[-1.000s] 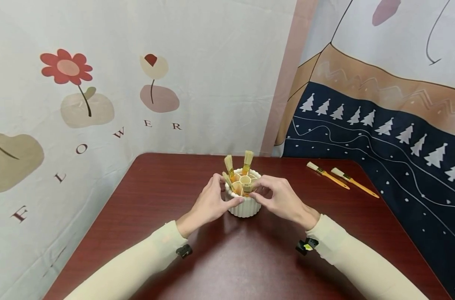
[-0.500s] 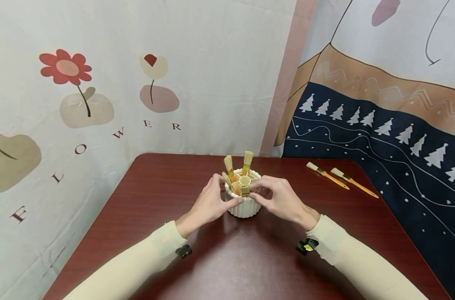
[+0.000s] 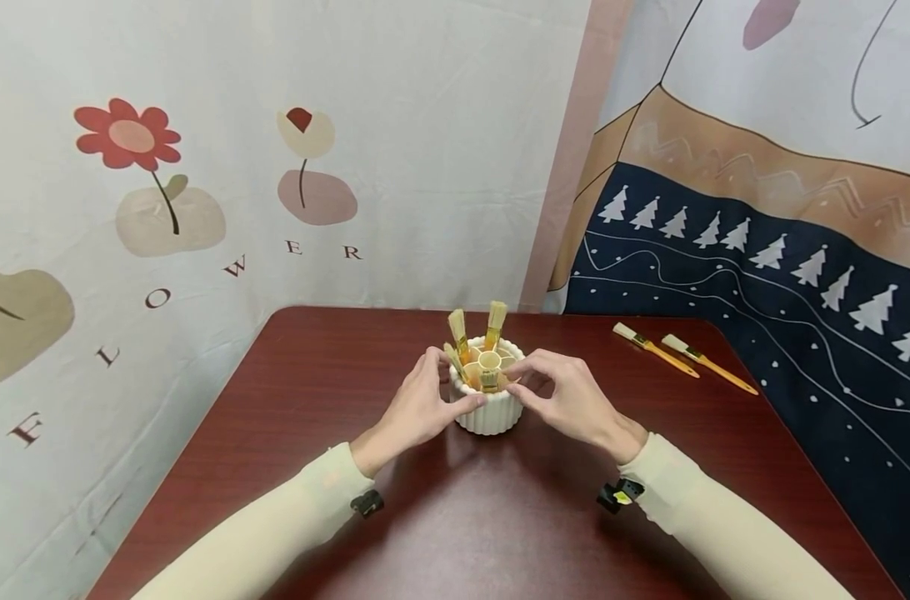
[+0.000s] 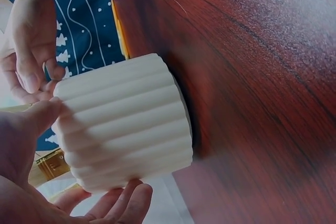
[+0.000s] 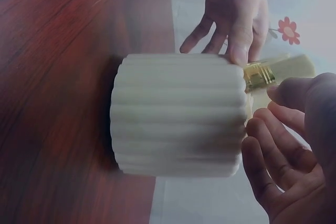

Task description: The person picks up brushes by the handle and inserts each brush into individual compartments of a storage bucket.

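Observation:
A white ribbed pot (image 3: 488, 419) with round compartments stands upright on the table. My left hand (image 3: 419, 410) holds its left side, with the thumb on the near rim and the fingers round the side. One paint brush (image 3: 489, 381) with a gold band sits bristles up in the near compartment. My right hand (image 3: 571, 406) is at the right rim, fingers loosely bent; in the right wrist view its thumb is close beside the brush's gold band (image 5: 260, 76). Two brushes, one at the back (image 3: 496, 323) and one at back left (image 3: 458, 325), stand up; another (image 3: 456, 363) leans by my left fingers.
Two brushes with orange handles, one nearer the pot (image 3: 657, 352) and one farther right (image 3: 712, 365), lie at the table's back right. The dark red wooden table (image 3: 335, 358) meets printed cloth hangings (image 3: 440, 167) behind and to the right.
The near brush has gone lower and a little left in its compartment. My right hand has let go of it and moved slightly right. My left hand stays on the pot.

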Motion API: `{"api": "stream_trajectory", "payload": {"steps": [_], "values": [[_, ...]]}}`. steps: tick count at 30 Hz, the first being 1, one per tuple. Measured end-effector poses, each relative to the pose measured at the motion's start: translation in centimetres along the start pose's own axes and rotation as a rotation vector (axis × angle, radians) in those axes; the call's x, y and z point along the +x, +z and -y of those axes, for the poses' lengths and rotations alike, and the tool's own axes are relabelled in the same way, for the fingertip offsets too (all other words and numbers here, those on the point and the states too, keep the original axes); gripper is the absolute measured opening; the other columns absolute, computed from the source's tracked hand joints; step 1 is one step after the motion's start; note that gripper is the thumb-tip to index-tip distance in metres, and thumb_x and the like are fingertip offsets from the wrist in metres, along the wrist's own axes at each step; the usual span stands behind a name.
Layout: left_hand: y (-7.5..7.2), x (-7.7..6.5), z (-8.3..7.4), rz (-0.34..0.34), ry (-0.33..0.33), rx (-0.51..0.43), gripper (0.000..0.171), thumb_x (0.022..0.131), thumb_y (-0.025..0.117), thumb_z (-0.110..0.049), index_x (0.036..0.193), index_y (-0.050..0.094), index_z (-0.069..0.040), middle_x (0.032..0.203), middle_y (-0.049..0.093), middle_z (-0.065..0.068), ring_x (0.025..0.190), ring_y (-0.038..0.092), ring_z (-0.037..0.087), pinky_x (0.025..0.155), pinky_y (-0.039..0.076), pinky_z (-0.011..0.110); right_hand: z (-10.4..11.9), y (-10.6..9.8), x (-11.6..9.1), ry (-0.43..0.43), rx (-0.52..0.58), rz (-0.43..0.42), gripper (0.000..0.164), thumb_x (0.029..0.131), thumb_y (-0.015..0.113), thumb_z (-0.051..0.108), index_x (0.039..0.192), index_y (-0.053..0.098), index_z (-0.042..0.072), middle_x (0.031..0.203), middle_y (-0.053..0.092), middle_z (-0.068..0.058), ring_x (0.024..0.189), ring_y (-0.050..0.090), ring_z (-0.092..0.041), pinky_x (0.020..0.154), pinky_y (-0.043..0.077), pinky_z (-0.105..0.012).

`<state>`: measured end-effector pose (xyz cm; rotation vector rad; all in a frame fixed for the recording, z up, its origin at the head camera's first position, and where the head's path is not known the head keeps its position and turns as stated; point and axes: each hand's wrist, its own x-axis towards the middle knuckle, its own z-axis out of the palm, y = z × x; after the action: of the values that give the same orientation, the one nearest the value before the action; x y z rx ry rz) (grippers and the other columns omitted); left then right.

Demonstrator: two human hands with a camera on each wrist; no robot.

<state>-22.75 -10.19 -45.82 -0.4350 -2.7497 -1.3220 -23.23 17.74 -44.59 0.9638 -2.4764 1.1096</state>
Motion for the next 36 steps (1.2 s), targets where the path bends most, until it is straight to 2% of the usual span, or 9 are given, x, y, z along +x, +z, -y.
{"api": "stream_trajectory", "payload": {"steps": [11, 22, 25, 30, 33, 36], "values": [[-0.7, 0.3, 0.5, 0.03, 0.003, 0.016, 0.058, 0.097, 0.097, -0.044, 0.132, 0.063, -0.011, 0.145, 0.073, 0.018, 0.133, 0.079, 0.037, 0.113, 0.064, 0.059, -1.5, -1.5, -1.4, 0.077, -0.051, -0.035, 0.023, 0.103, 0.091, 0.011, 0.125, 0.087, 0.015, 0.108, 0.082, 0.007, 0.091, 0.075, -0.005, 0.08, 0.068, -0.03], [-1.9, 0.9, 0.9, 0.113, -0.011, 0.026, 0.061, 0.102, 0.092, -0.041, 0.149, 0.067, -0.011, 0.149, 0.078, 0.017, 0.141, 0.076, 0.039, 0.12, 0.06, 0.062, -2.8, -3.2, -2.5, 0.191, -0.115, -0.06, 0.023, 0.105, 0.089, 0.016, 0.128, 0.087, 0.02, 0.116, 0.085, 0.006, 0.095, 0.076, -0.009, 0.085, 0.069, -0.033], [-2.1, 1.2, 1.0, 0.138, -0.002, 0.028, 0.065, 0.104, 0.091, -0.037, 0.157, 0.065, -0.01, 0.148, 0.079, 0.018, 0.145, 0.074, 0.04, 0.122, 0.058, 0.063, -3.3, -3.7, -2.8, 0.224, -0.13, -0.061, 0.024, 0.106, 0.088, 0.017, 0.129, 0.086, 0.021, 0.117, 0.085, 0.005, 0.096, 0.076, -0.01, 0.086, 0.068, -0.03], [-2.4, 1.6, 1.2, 0.178, 0.001, 0.027, 0.078, 0.107, 0.087, -0.034, 0.172, 0.053, -0.007, 0.153, 0.076, 0.022, 0.154, 0.065, 0.046, 0.127, 0.052, 0.067, -3.9, -4.5, -3.0, 0.255, -0.15, -0.073, 0.024, 0.107, 0.087, 0.019, 0.13, 0.086, 0.022, 0.119, 0.085, 0.003, 0.098, 0.076, -0.013, 0.088, 0.07, -0.038], [-2.6, 1.9, 1.3, 0.202, 0.009, 0.034, 0.08, 0.108, 0.086, -0.033, 0.175, 0.05, -0.007, 0.156, 0.075, 0.023, 0.157, 0.062, 0.049, 0.128, 0.05, 0.069, -4.2, -4.9, -3.0, 0.271, -0.16, -0.077, 0.024, 0.107, 0.087, 0.019, 0.131, 0.085, 0.021, 0.12, 0.086, 0.001, 0.099, 0.077, -0.015, 0.089, 0.07, -0.042], [-2.9, 2.0, 1.2, 0.226, 0.017, 0.037, 0.08, 0.109, 0.084, -0.031, 0.176, 0.048, -0.007, 0.158, 0.074, 0.023, 0.157, 0.061, 0.051, 0.128, 0.05, 0.069, -4.3, -5.4, -3.1, 0.281, -0.172, -0.081, 0.024, 0.107, 0.086, 0.02, 0.131, 0.085, 0.021, 0.121, 0.086, 0.001, 0.098, 0.076, -0.015, 0.088, 0.07, -0.038]]}}
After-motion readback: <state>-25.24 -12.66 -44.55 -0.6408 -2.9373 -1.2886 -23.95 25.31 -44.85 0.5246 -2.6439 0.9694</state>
